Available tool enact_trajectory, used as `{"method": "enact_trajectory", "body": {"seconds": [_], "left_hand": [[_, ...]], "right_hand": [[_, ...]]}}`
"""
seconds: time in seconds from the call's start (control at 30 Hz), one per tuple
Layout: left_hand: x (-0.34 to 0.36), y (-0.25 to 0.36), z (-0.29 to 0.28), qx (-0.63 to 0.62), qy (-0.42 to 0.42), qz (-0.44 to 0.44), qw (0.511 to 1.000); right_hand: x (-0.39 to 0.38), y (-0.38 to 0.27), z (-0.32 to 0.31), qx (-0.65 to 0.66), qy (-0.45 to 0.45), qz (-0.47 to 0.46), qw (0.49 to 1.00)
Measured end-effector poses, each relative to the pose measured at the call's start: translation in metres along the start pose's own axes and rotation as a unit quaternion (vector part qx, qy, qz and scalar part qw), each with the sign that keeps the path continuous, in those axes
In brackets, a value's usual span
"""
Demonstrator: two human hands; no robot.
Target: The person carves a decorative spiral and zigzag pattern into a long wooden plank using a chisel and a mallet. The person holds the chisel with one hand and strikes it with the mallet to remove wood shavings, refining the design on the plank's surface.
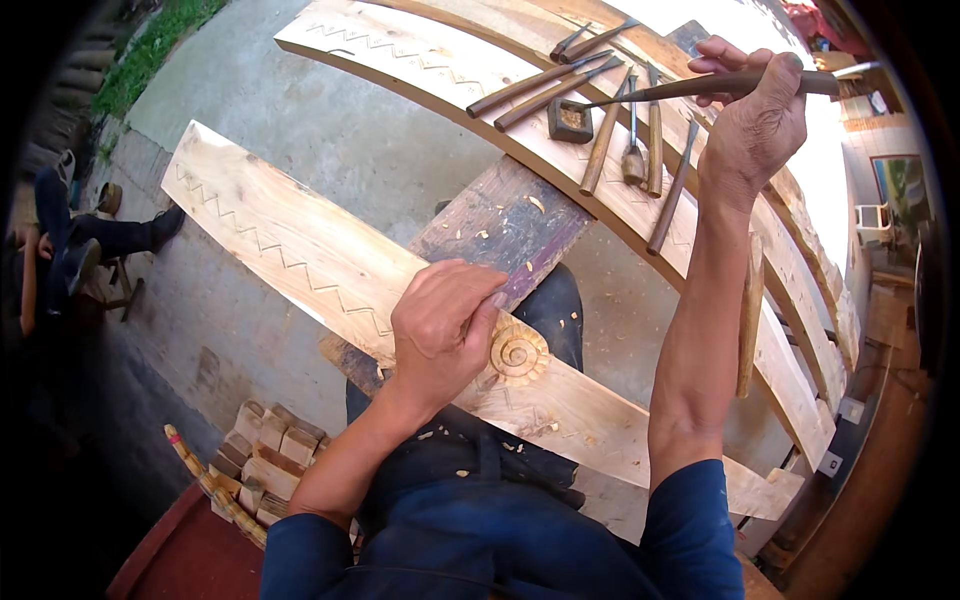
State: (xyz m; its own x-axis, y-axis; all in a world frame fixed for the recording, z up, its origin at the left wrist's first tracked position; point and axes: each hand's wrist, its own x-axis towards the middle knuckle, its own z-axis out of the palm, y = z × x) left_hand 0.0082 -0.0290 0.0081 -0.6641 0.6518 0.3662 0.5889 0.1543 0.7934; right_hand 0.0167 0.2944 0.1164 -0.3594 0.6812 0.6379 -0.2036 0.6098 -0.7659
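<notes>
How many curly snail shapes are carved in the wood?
1. The carved spiral is on the board across the lap, just right of the left hand. That hand covers some wood, so I can't tell what's underneath.

The board (290, 255) was pale, bare wood, smooth and matt, with grain visible; its spiral (519, 354) was ridged and uneven from carving. The tool (725, 85) in the right hand (765, 115) looked like dark brown wood, fairly smooth. Chisels (600, 155) had brown wooden handles and dark metal shafts. The small box (572, 136) looked dull and rough; its material was unclear. The bench (470, 225) was worn, paint-stained wood. The shavings (536, 203) were thin, curled wood. The floor (290, 110) looked like matt grey concrete. The sleeve (690, 525) was matt blue cloth.
</notes>
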Motion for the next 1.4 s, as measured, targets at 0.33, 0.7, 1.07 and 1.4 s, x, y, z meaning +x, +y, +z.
{"method": "enact_trajectory", "body": {"seconds": [0.33, 0.7, 1.07, 1.4], "left_hand": [[-0.094, 0.047, 0.016, 0.055, -0.193, 0.162, 0.966], [-0.135, 0.070, 0.027, -0.149, -0.229, 0.272, 0.923], [-0.030, -0.003, -0.148, -0.261, 0.055, -0.258, 0.929], [0.016, -0.017, -0.190, -0.174, -0.062, -0.279, 0.942]], "right_hand": [[-0.026, -0.003, 0.018, -0.045, -0.016, 0.067, 0.997], [-0.064, -0.065, -0.074, -0.142, 0.039, -0.076, 0.986], [-0.252, -0.128, 0.082, -0.111, -0.241, -0.121, 0.957], [-0.271, -0.120, 0.128, -0.091, -0.173, -0.150, 0.969]]}}
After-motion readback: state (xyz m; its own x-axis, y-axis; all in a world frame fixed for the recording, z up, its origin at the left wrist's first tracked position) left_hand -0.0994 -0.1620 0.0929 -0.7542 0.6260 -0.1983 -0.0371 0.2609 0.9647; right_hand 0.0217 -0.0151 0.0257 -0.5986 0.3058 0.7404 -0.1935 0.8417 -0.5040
